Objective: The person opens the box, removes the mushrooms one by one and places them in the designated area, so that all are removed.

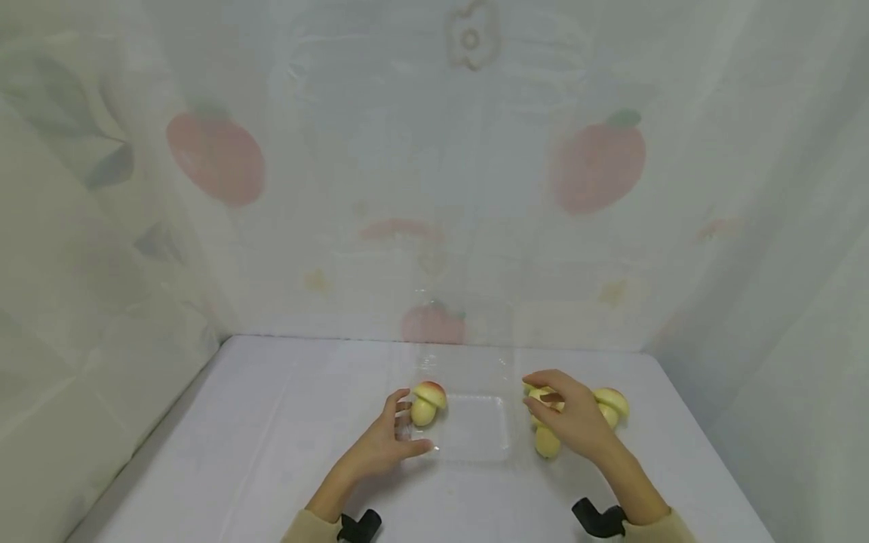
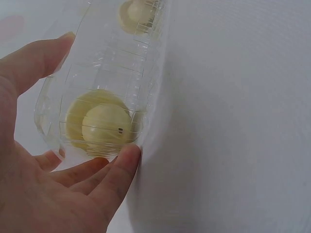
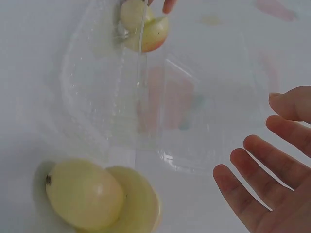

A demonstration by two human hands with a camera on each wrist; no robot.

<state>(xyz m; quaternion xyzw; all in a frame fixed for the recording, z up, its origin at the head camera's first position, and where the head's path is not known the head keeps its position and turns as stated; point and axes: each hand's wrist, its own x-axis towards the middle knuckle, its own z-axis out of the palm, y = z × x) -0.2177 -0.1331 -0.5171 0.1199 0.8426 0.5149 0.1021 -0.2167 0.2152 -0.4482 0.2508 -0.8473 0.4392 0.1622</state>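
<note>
A clear plastic clamshell box (image 1: 473, 428) lies with its lid (image 1: 468, 324) raised at the back. Inside its left end sits a yellow mushroom-shaped piece (image 1: 424, 412) with a reddish cap, seen through the plastic (image 2: 106, 127) in the left wrist view. My left hand (image 1: 383, 445) grips that end of the box, thumb on one side and fingers on the other. Above several similar mushroom-shaped pieces (image 1: 547, 443), right of the box, hovers my right hand (image 1: 577, 422). Its fingers (image 3: 262, 182) are spread and hold nothing in the right wrist view. It partly hides the group in the head view.
A white cloth-covered table (image 1: 271, 422) lies under everything. Behind it hangs a pale curtain (image 1: 380, 151) printed with red fruit, and more curtain (image 1: 801, 317) closes the right side. One mushroom-shaped piece (image 1: 613, 406) lies at the group's outer right.
</note>
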